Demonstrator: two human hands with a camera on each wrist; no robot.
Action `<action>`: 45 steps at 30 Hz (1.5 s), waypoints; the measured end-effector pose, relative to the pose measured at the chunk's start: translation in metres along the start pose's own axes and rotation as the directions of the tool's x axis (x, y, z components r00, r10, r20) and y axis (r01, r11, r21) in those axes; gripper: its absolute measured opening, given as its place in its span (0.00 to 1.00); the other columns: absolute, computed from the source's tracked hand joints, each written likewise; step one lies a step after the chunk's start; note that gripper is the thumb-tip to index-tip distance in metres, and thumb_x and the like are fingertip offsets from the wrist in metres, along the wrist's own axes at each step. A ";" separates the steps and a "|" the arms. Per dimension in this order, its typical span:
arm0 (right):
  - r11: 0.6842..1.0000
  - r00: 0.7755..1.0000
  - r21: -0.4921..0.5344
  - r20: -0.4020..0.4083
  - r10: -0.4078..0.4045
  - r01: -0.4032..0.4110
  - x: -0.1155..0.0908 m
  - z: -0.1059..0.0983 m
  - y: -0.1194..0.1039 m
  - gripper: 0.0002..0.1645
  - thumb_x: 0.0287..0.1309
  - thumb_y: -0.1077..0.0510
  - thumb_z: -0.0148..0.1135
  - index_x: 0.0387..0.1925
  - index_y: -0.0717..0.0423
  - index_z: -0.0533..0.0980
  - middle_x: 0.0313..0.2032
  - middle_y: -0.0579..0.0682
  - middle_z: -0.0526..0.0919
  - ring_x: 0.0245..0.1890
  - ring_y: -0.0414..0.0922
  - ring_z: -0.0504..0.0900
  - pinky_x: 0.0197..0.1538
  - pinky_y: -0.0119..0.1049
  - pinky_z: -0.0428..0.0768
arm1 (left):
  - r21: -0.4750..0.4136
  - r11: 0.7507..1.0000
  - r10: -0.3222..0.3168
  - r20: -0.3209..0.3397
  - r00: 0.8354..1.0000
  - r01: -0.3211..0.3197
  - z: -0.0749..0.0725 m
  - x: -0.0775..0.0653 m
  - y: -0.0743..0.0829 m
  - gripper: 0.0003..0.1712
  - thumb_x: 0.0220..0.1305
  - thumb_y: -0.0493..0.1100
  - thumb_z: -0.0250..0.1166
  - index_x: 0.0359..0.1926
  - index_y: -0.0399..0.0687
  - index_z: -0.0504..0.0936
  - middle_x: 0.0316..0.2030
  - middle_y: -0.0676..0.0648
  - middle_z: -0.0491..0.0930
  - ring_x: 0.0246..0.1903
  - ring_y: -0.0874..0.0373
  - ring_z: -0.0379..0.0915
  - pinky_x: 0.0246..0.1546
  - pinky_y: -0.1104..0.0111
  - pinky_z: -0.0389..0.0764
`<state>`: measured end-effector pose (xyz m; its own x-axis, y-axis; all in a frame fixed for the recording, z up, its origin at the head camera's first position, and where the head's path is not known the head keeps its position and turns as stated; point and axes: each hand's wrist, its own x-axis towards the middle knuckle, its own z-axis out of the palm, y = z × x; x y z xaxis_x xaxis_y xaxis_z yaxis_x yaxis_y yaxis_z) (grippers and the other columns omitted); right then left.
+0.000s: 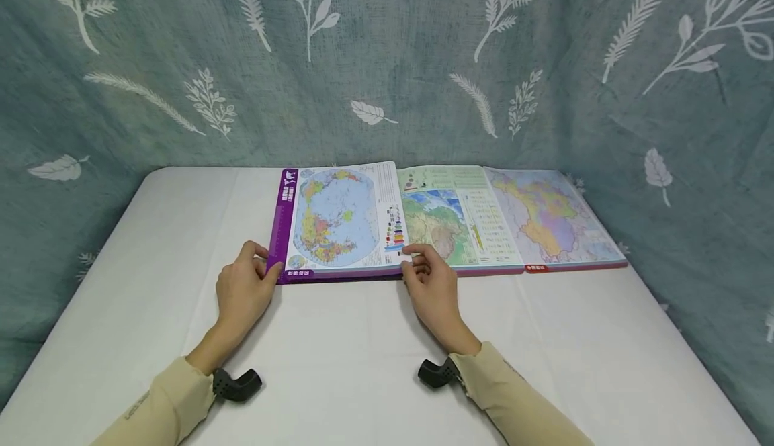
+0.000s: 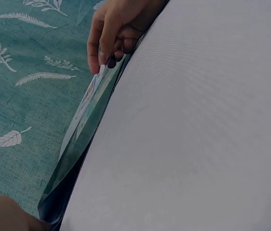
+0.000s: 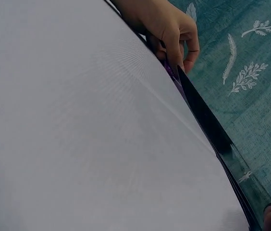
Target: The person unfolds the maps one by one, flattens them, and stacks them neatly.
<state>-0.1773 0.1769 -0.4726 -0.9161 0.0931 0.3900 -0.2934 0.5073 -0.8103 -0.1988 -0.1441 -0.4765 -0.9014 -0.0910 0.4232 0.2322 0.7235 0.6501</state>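
Note:
A wide fold-out map lies across the far part of the table. Its left panel, a world map (image 1: pixel 336 214) with a purple margin, partly overlaps a green-bordered relief map panel (image 1: pixel 437 224). A coloured regional map panel (image 1: pixel 547 214) forms the right end. My left hand (image 1: pixel 244 291) pinches the purple lower left corner between thumb and fingers. At the world map panel's lower right corner, my right hand (image 1: pixel 434 291) pinches the near edge. The left wrist view shows the right hand (image 2: pixel 118 31) at a slightly raised edge; in the right wrist view the left hand (image 3: pixel 171 31) holds the purple end.
The map lies on a white table (image 1: pixel 351 365) with rounded far corners. A teal curtain (image 1: pixel 417 83) with white leaf prints hangs right behind and beside it. Black wrist devices (image 1: pixel 238 385) sit under both beige sleeves (image 1: pixel 172 399).

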 end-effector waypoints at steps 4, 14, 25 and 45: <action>0.997 0.999 0.067 0.011 0.031 -0.032 0.003 -0.007 0.001 0.13 0.72 0.63 0.64 0.55 0.55 0.81 0.33 0.53 0.84 0.21 0.46 0.82 0.27 0.35 0.81 | -0.010 1.000 -0.028 0.007 1.000 0.028 0.006 0.000 0.000 0.14 0.63 0.37 0.75 0.44 0.37 0.79 0.18 0.47 0.81 0.18 0.54 0.72 0.26 0.61 0.66; 0.991 0.998 0.121 -0.017 0.053 -0.050 0.017 -0.022 0.010 0.12 0.73 0.63 0.62 0.55 0.54 0.81 0.36 0.55 0.83 0.26 0.50 0.85 0.26 0.38 0.84 | -0.019 0.999 -0.043 -0.014 0.999 0.043 0.009 0.005 0.001 0.14 0.62 0.37 0.75 0.44 0.38 0.80 0.18 0.47 0.80 0.19 0.54 0.70 0.27 0.61 0.65; 0.987 0.996 0.144 -0.050 0.076 -0.068 0.008 -0.042 -0.009 0.11 0.73 0.68 0.60 0.53 0.67 0.81 0.37 0.69 0.82 0.27 0.64 0.82 0.29 0.44 0.85 | -0.014 0.998 -0.060 0.029 0.998 0.061 0.016 -0.002 0.005 0.14 0.65 0.39 0.74 0.45 0.37 0.79 0.19 0.48 0.78 0.20 0.54 0.68 0.27 0.62 0.64; 0.991 0.994 0.130 -0.100 0.050 -0.036 0.012 -0.065 0.005 0.10 0.73 0.68 0.60 0.50 0.69 0.83 0.36 0.70 0.84 0.25 0.61 0.84 0.31 0.42 0.86 | 0.022 0.999 -0.040 0.010 0.999 0.040 0.001 0.000 -0.001 0.15 0.64 0.39 0.74 0.44 0.37 0.78 0.18 0.47 0.76 0.19 0.54 0.67 0.26 0.62 0.63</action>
<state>-0.1721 0.2361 -0.4433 -0.8977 0.2032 0.3910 -0.2930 0.3875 -0.8740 -0.1994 -0.1442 -0.4777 -0.9134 -0.1132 0.3909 0.1882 0.7342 0.6524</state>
